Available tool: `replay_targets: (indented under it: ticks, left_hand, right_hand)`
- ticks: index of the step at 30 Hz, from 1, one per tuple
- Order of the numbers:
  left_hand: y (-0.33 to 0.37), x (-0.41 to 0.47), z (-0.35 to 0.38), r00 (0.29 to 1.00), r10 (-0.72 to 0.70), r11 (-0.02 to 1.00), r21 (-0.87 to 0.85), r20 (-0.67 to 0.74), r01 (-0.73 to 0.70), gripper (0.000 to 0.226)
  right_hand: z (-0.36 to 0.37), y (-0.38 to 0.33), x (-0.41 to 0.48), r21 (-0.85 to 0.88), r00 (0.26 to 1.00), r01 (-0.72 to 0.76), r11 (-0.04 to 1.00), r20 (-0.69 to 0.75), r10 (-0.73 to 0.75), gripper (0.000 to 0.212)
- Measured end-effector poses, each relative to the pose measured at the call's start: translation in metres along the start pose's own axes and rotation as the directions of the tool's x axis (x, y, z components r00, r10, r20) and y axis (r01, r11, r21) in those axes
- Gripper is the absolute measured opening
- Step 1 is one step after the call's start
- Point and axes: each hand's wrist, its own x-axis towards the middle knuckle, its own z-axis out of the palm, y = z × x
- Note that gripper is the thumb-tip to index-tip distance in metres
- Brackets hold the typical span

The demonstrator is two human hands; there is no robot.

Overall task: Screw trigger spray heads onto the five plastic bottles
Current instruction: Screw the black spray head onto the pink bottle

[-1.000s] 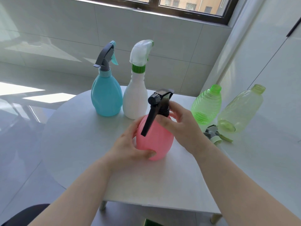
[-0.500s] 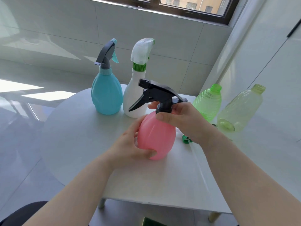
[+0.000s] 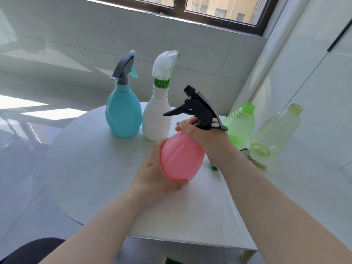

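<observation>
A pink bottle [image 3: 181, 159] stands mid-table, and my left hand [image 3: 154, 172] holds its lower left side. On its neck sits a black spray head [image 3: 198, 109], nozzle pointing left and away. My right hand [image 3: 207, 138] grips the collar of that head. Behind stand a blue bottle [image 3: 122, 113] with a grey head and a white bottle [image 3: 156, 119] with a white head. At the right, a green bottle [image 3: 240, 124] and a pale yellow-green bottle [image 3: 276, 132] have open necks. Loose spray-head parts [image 3: 251, 159] lie beside them, partly hidden by my right arm.
The white table [image 3: 95, 159] has a curved left edge and a straight front edge. A tiled wall with a window runs behind it, and a white panel closes in the right side just past the two open bottles. A dark seat shows at bottom left.
The black spray head has turned on the pink bottle: its trigger faced me, and now the nozzle points left and away. My right hand stayed on the collar, my left on the bottle.
</observation>
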Motion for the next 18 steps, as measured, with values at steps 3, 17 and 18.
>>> replay_targets:
  ticks: [3,17,18]
  left_hand:
    - [0.000,-0.001,0.004,0.998,-0.014,0.999,0.051,-0.055,0.017,0.093]
    - [-0.006,0.001,-0.002,0.998,-0.002,1.000,-0.022,0.058,0.003,0.096]
    - [-0.007,0.001,-0.001,0.998,0.004,1.000,-0.015,0.057,-0.003,0.096]
  right_hand:
    - [0.009,0.002,-0.003,0.065,0.985,0.020,0.998,-0.170,-0.009,0.033]
    - [-0.011,0.005,-0.011,0.150,0.967,0.043,0.988,0.241,-0.079,0.012]
    - [-0.008,0.006,-0.012,0.147,0.976,0.051,0.988,0.203,-0.081,0.015]
